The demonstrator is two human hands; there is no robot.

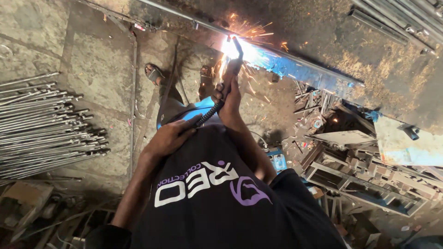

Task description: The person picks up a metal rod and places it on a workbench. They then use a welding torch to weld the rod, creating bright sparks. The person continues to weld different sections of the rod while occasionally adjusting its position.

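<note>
1. Steel under the arc: white sparks burst where the welding electrode holder meets a long metal bar lying across the stone floor.
2. To do this step well, a steady tip and even travel along the joint look essential, with feet and sandals kept back from the spray.
3. Right hand is wrapped tight around the holder's handle.
4. Left hand rests with fingers loosely curled on the ribbed black cable near the knee.
5. Bundled steel rods lie well apart.
</note>
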